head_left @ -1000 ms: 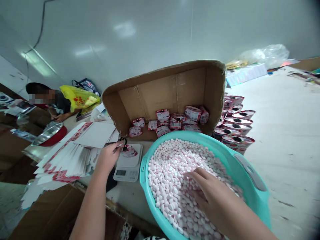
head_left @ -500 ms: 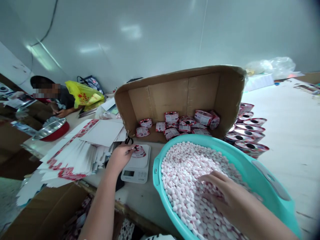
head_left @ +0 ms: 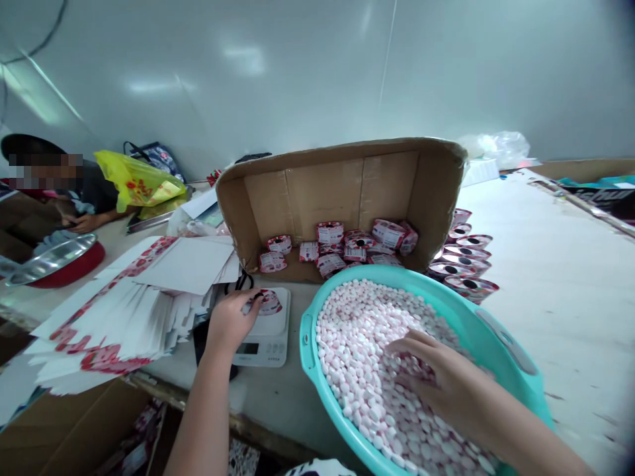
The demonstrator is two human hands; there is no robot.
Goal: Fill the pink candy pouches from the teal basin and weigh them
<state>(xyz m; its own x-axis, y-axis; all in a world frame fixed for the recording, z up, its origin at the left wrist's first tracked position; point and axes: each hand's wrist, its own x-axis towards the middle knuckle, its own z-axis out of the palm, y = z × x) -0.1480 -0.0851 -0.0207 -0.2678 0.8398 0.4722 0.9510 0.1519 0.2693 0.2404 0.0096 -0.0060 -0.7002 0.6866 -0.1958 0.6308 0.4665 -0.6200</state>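
My right hand lies in a teal plastic basin full of small pink-white tablets, fingers curled down into the heap. My left hand rests at the left edge of a small white kitchen scale, its fingertips pinching a red-and-white pouch that sits on the scale's plate.
An open cardboard box lies on its side behind the basin with several filled pouches. Open pouches are stacked to its right. Flat white cartons pile up at left. Another person sits at far left beside a metal bowl.
The view has shifted a little. My left hand stays on the pouch at the scale; my right hand has dug slightly deeper into the tablets.
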